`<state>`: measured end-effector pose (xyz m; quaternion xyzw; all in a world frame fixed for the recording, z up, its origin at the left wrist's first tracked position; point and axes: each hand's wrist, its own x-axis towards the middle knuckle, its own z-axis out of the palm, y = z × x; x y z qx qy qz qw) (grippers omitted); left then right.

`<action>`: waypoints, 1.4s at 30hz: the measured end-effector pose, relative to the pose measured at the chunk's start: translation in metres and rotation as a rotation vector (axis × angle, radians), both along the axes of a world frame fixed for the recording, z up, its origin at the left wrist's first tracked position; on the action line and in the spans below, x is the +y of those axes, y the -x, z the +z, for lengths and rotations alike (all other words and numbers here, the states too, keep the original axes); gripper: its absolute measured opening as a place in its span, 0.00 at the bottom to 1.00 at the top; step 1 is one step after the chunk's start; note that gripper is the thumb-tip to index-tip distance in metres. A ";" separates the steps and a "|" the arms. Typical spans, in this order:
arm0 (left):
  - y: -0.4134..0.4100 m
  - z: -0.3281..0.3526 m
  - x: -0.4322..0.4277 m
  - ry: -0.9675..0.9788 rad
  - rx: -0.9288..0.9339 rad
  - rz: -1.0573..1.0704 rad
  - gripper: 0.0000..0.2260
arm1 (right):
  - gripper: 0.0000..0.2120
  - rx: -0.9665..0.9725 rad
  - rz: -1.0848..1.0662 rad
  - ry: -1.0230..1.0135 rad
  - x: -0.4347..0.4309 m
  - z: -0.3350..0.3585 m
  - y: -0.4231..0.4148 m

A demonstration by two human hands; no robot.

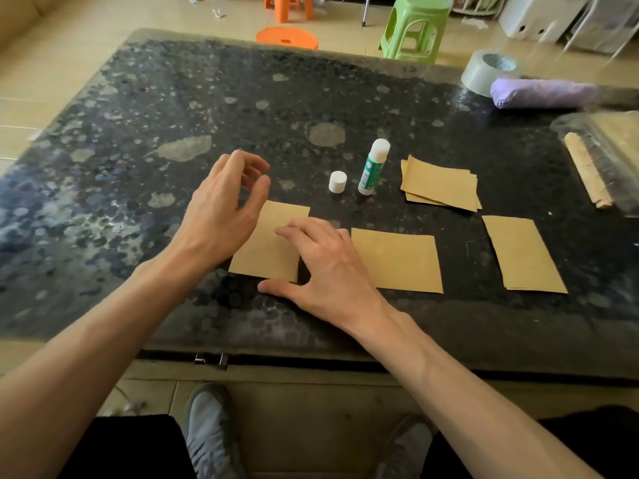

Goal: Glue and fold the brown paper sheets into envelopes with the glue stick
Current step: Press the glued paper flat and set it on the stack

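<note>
Three brown paper pieces lie in a row near the table's front edge: a left one (268,252), a middle one (397,259) and a right one (524,254). My right hand (321,267) rests flat on the left piece, fingers spread, thumb on the table. Above that piece's left side hovers my left hand (224,205), fingers loosely curled and holding nothing. A glue stick (373,165) stands upright and uncapped behind the row, its white cap (337,181) beside it. A small stack of brown sheets (439,184) lies to the right of the stick.
The dark mottled table (138,133) carries a tape roll (487,70), a purple bundle (543,93) and a clear bag with a rolled strip (587,174) at the right. Orange stools (287,38) and a green stool (415,25) stand beyond the far edge.
</note>
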<state>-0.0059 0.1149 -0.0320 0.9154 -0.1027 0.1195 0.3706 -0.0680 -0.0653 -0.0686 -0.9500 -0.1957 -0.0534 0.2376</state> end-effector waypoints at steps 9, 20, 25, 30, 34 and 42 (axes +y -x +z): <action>-0.009 -0.011 0.020 -0.233 0.210 -0.011 0.23 | 0.23 -0.149 0.002 0.137 0.006 0.004 -0.002; -0.016 0.000 -0.001 0.101 0.285 0.046 0.10 | 0.27 -0.112 -0.145 -0.116 -0.007 0.008 0.001; -0.007 0.024 -0.014 0.748 0.434 0.040 0.05 | 0.31 0.136 -0.382 -0.565 -0.029 0.029 -0.004; 0.004 0.025 -0.037 0.926 0.549 -0.016 0.06 | 0.11 0.473 -0.473 -1.006 -0.055 0.043 -0.003; 0.011 0.021 -0.053 0.785 0.609 -0.092 0.07 | 0.09 0.484 -0.669 -1.137 -0.092 0.049 -0.006; 0.018 0.006 -0.076 0.309 0.482 -0.257 0.04 | 0.14 0.401 -0.794 -0.887 -0.152 0.049 0.008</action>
